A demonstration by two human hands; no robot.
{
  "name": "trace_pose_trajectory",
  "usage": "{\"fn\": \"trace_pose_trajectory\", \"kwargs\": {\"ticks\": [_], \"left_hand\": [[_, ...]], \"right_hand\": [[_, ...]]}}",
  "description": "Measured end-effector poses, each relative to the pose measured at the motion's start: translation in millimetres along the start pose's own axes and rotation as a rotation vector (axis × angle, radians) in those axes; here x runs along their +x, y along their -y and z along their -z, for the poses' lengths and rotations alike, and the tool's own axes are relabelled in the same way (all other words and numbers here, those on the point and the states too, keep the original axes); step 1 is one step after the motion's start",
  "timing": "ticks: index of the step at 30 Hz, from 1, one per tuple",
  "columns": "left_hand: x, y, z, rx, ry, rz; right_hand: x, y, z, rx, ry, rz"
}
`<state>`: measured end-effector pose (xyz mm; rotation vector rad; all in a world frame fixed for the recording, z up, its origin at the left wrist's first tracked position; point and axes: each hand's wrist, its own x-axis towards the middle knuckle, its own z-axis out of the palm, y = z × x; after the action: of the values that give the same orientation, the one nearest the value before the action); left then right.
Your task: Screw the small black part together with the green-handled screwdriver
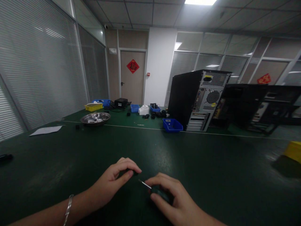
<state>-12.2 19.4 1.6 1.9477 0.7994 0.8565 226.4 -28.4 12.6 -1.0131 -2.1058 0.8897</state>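
Observation:
In the head view, my right hand (175, 196) is closed around the dark handle of a small screwdriver (161, 193). Its thin metal shaft points up and left toward my left hand. My left hand (115, 179), with a bracelet (68, 208) on the wrist, has thumb and fingers pinched together. A small dark piece (134, 173) shows at those fingertips, its kind too dim to make out. The screwdriver's tip stands a little apart from it. Both hands are low over the green tabletop (105, 147).
A black computer tower (188, 97) stands behind a blue bin (172, 125). A metal bowl (95, 119), paper (45, 130), yellow tray (94, 107), and white device (143, 110) lie further back. More open computer cases (261, 106) and a yellow bin (293, 151) are on the right.

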Motion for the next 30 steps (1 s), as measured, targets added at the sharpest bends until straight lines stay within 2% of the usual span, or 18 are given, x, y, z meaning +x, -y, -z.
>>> {"fn": "trace_pose_trajectory", "kwargs": {"ticks": [4,7,9,13,19,21,26,30], "left_hand": [[-1,-1,-3.6,-0.119,0.058,0.033],[-4,-5,-8.2,-0.193,0.097,0.063],[-7,-8,-10.2,-0.156,0.131,0.078],[-11,-15,-9.9,0.046,0.205,0.07],[-11,-9,-9.3,0.111,0.123,0.057],[-11,-4,-11.3,0.033,0.087,0.092],[-3,0,-14.1,-0.347,0.026,0.183],[3,2,-9.3,-0.511,-0.033,0.233]], "right_hand": [[-1,5,1,-0.063,0.053,-0.043],[-4,6,2,-0.011,0.133,-0.004],[-5,5,2,0.025,0.144,0.037],[-7,1,1,0.007,0.079,0.07],[-8,5,2,0.045,0.024,0.118],[-7,7,2,0.071,0.021,0.13],[-4,4,1,0.064,-0.059,0.152],[-2,0,-1,0.025,-0.078,0.077]]}}
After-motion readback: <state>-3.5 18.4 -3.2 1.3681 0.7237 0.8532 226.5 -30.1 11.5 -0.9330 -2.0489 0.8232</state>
